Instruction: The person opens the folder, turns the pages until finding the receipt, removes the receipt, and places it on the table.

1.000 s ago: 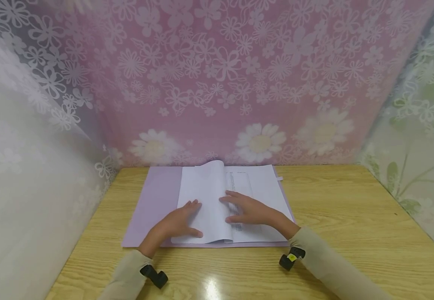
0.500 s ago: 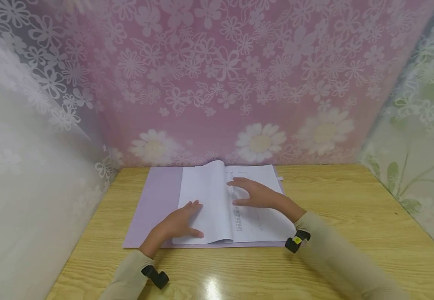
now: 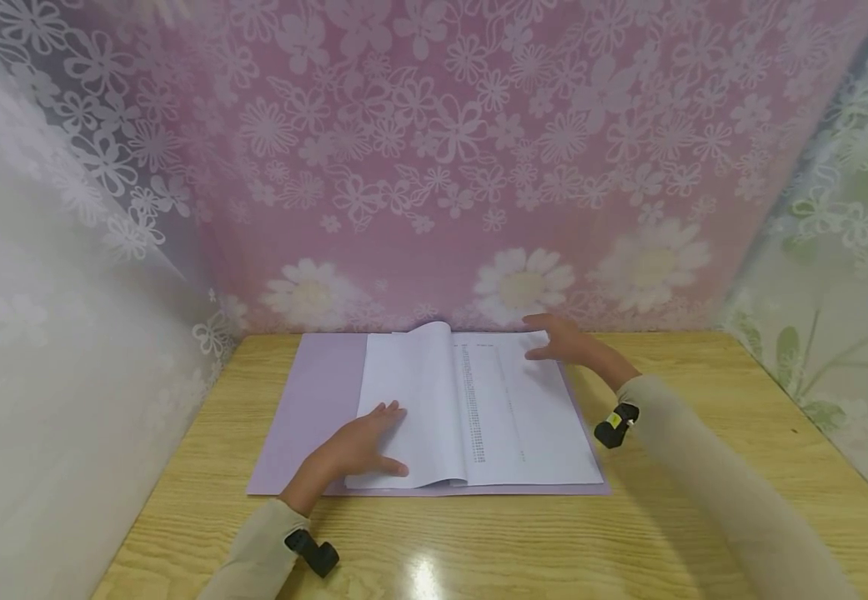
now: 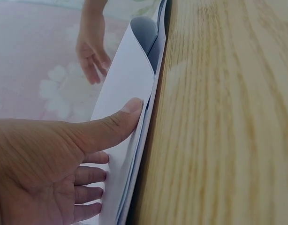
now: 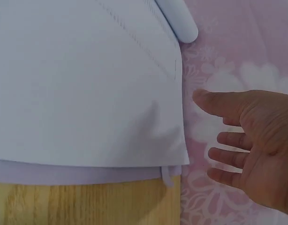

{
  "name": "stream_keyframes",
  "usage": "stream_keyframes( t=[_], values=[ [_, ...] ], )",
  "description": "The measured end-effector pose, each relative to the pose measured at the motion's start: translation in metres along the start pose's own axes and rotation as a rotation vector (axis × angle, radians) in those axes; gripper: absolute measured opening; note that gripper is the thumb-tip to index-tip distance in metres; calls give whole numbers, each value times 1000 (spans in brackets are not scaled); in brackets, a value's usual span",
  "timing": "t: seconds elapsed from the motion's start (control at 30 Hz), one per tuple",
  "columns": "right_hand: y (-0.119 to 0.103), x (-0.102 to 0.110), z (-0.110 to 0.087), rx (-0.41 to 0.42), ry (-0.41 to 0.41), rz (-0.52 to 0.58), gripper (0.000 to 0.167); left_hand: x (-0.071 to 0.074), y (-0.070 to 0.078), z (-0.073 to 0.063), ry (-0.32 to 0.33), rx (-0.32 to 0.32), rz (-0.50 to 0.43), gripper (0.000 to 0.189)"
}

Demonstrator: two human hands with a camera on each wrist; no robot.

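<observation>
A purple folder (image 3: 312,408) lies spread on the table with white paper sheets inside. The turned sheets (image 3: 411,375) on its left side bulge into a roll along the middle. My left hand (image 3: 354,446) rests on them, thumb near the lower edge; the left wrist view shows the thumb (image 4: 106,131) against the paper. Printed columns run down the right-hand page (image 3: 531,417). At that page's far right corner my right hand (image 3: 564,340) hovers, holding nothing. In the right wrist view its fingers (image 5: 231,157) are spread and apart from the paper, casting a shadow on it.
Behind the folder stands a pink flowered backdrop (image 3: 434,208), close to its far edge. Pale flowered sheets enclose the left and right sides. A small ribbon tab (image 5: 167,176) sticks out from the folder's edge. The wooden table (image 3: 704,433) extends right and in front.
My right hand has lifted away from the middle fold and moved right and back to the page's far corner, uncovering the printed columns. The left hand has stayed put on the turned sheets.
</observation>
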State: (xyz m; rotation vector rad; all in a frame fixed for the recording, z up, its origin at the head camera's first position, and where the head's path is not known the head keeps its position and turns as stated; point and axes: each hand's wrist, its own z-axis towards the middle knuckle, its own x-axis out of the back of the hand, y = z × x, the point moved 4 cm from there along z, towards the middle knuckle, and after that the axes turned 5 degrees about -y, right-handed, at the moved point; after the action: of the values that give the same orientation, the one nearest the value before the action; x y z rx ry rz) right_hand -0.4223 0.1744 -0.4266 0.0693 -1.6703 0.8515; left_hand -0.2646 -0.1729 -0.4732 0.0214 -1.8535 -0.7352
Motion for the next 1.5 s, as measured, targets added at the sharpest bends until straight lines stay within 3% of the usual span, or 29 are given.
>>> stream_keyframes(
  t=[0.17,0.47,0.7,0.93,1.23,1.5],
  values=[
    [24,-3,1,1,21,10,61,0,-2,0,2,10,-10,96],
    [51,-9,7,-3,60,42,66,1,-1,-2,-1,2,-23,96],
    [53,-10,7,-48,54,60,67,2,1,-3,-4,-4,-35,95],
    [54,-11,10,-41,54,33,64,2,1,-3,-4,3,-30,95],
    [56,-11,9,-141,62,84,61,2,2,-3,-10,15,-25,95],
    [52,-9,7,-109,76,67,58,2,3,-4,0,12,-24,96]
  ],
)
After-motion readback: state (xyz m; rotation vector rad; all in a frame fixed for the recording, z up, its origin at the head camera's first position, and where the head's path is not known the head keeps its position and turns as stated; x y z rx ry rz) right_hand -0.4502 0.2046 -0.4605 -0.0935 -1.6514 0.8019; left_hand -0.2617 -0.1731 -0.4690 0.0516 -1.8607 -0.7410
